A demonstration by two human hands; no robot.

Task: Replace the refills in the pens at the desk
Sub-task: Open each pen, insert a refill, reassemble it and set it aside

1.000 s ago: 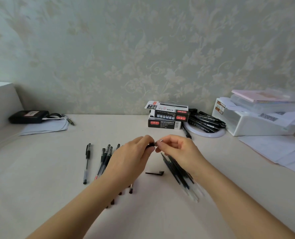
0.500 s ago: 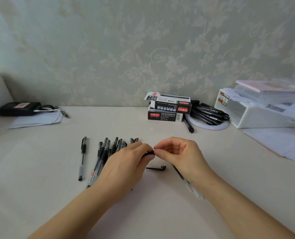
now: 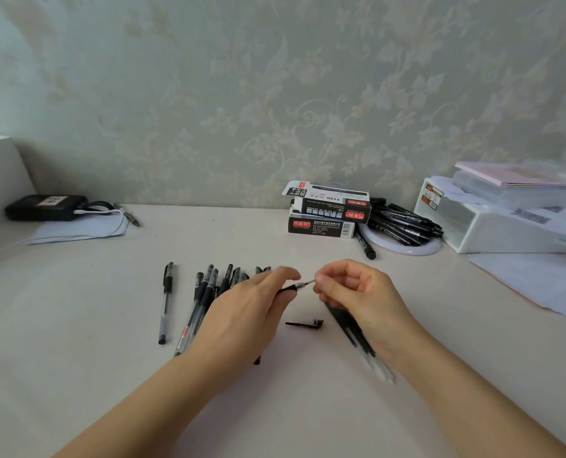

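A black pen (image 3: 290, 287) is held above the desk (image 3: 76, 325) in the left hand (image 3: 242, 312), fingers curled round its barrel. Its metal tip (image 3: 308, 283) is pinched by the right hand (image 3: 351, 292), thumb and forefinger closed on it. A bundle of refills (image 3: 351, 335) lies on the desk partly under the right hand. A black pen cap (image 3: 304, 323) lies between the hands. More pens (image 3: 205, 292) are fanned beside the left hand, one single pen (image 3: 165, 302) apart. Two refill boxes (image 3: 324, 213) are stacked near the wall.
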